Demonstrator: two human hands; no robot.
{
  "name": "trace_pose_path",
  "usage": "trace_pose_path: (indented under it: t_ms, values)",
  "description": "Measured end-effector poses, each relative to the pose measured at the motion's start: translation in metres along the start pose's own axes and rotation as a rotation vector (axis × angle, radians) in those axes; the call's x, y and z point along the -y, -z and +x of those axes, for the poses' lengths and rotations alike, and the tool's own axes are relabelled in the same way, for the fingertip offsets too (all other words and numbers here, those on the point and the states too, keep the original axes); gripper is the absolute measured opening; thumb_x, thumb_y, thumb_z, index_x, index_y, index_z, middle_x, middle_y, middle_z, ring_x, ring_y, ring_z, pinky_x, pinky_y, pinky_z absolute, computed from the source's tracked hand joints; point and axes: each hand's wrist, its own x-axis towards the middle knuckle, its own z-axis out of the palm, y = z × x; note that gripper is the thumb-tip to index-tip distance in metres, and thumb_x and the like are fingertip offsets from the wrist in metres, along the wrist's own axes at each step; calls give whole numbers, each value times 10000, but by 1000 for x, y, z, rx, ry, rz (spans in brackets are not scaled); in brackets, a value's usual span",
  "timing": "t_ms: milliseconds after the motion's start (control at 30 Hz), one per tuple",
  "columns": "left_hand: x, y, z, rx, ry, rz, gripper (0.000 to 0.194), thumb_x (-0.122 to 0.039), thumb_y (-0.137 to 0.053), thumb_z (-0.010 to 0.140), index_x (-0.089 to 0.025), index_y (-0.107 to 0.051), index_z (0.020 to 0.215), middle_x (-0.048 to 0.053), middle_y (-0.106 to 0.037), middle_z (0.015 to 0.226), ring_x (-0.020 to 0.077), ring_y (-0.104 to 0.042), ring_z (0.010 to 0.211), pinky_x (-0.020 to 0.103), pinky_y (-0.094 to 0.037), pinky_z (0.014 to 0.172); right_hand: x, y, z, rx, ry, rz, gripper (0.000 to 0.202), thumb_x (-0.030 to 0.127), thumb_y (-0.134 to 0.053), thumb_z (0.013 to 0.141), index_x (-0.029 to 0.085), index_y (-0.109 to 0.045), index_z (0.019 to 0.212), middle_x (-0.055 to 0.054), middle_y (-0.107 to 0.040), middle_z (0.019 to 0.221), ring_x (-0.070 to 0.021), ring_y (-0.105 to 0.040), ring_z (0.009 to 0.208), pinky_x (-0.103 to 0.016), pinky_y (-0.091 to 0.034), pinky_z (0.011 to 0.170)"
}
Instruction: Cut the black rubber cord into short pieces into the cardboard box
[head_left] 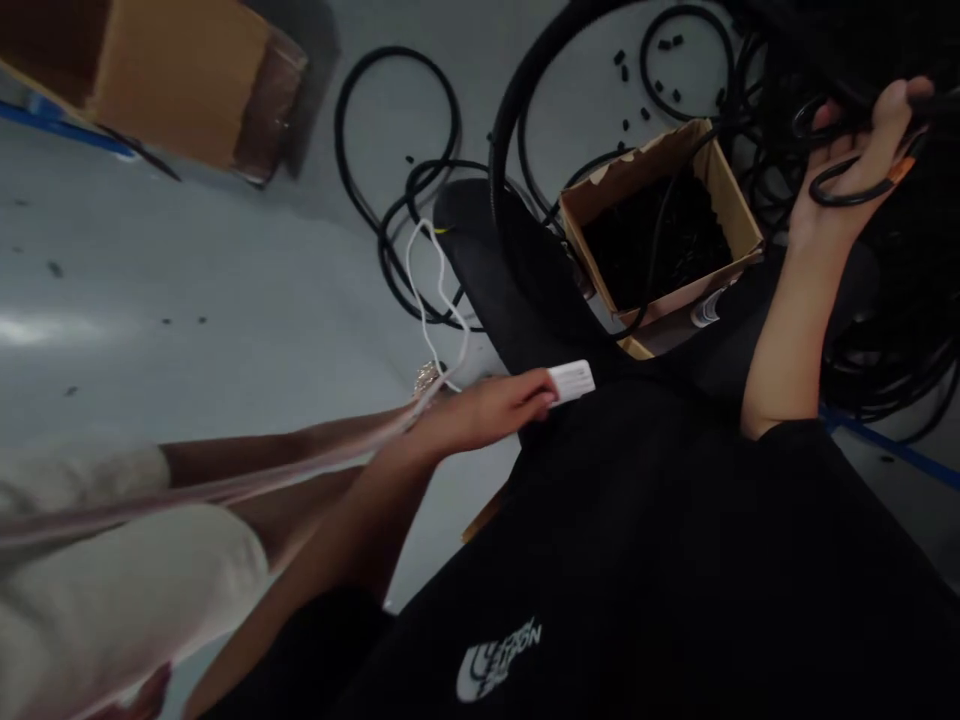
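Observation:
My left hand (517, 402) is closed around a small white block (572, 381) with faint print, in front of my black shirt. A thin white cord (466, 335) loops near that wrist. At the upper right, my right hand (862, 170) is raised with its palm partly turned up. Black-and-orange scissors (851, 190) hang in its grip, with one handle ring across the palm. A thick black cable (840, 75) passes by its fingertips; whether the fingers hold the cable too is unclear.
An open cardboard box (731, 195) of small dark pieces stands between my legs. Black cables (397, 50) lie coiled on the grey floor (247, 270). Another cardboard box (180, 80) stands at the upper left. Another person's legs in light shorts (172, 570) are at the lower left.

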Motion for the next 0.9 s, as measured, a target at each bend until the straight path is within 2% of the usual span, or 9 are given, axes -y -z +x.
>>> trace_pose_path:
  t_ms: [67, 133, 300, 400, 467, 600, 700, 800, 900]
  values:
    - [-29, 19, 20, 324, -87, 99, 150, -434, -807, 1038, -296, -864, 1052, 17, -836, 903, 274, -760, 813, 351, -618, 826, -7, 4, 10, 206, 190, -100, 362, 144, -602, 1272, 324, -725, 983, 86, -754, 897, -131, -857, 762, -266, -782, 923]
    - [-53, 33, 46, 391, -152, 127, 147, -389, -806, 1019, -274, -849, 1100, 10, -812, 853, 268, -747, 769, 365, -632, 825, -14, 12, 27, 345, 285, -162, 383, 69, -494, 1267, 314, -644, 1013, 76, -711, 859, -140, -791, 699, -246, -734, 734]
    - [-138, 32, 131, -289, -550, 112, 345, -311, -576, 1181, -195, -743, 1460, 91, -839, 1375, 327, -781, 1298, 510, -642, 1220, -47, 36, 64, 457, 326, -386, 241, 204, -766, 1071, 357, -601, 1156, 78, -665, 964, -142, -779, 830, -282, -732, 783]
    - [-207, 37, 183, -552, -790, 300, 362, -193, -587, 1101, -213, -766, 1414, 172, -805, 1503, 385, -699, 1459, 596, -544, 1359, -81, 49, 66, 471, 319, -584, 432, 494, -941, 926, 387, -603, 1173, 33, -655, 1005, -221, -748, 890, -418, -775, 854]
    - [-237, 50, 213, -627, -823, 391, 459, -295, -586, 1142, -270, -734, 1576, 161, -696, 1735, 415, -569, 1677, 619, -443, 1458, -104, 58, 63, 495, 285, -719, 504, 642, -945, 914, 376, -608, 1178, 8, -681, 1016, -251, -730, 958, -450, -766, 888]
    - [-232, 64, 263, -475, -681, 476, 565, -494, -534, 1185, -339, -685, 1707, 147, -701, 1752, 448, -519, 1745, 653, -395, 1474, -140, 75, 59, 470, 175, -827, 605, 734, -926, 890, 328, -600, 1197, 17, -655, 987, -218, -676, 910, -403, -705, 845]
    - [-202, 54, 283, -319, -571, 477, 615, -520, -459, 1229, -188, -657, 1707, 241, -818, 1505, 494, -626, 1640, 707, -439, 1403, -153, 79, 56, 441, 134, -900, 574, 762, -900, 937, 332, -626, 1200, -19, -697, 1041, -287, -777, 1067, -447, -727, 863]
    - [-192, 49, 284, -285, -547, 510, 598, -478, -516, 1213, -152, -683, 1686, 277, -785, 1542, 519, -604, 1649, 735, -408, 1410, -145, 71, 53, 492, 109, -920, 531, 770, -880, 988, 332, -655, 1187, -48, -730, 1080, -338, -810, 1200, -497, -763, 876]
    - [-209, 61, 267, -285, -547, 593, 587, -324, -449, 1203, -208, -686, 1727, 233, -716, 1667, 473, -511, 1720, 741, -351, 1463, -120, 50, 53, 574, 97, -952, 518, 744, -909, 985, 339, -691, 1224, -63, -757, 1101, -350, -824, 1206, -502, -782, 866]
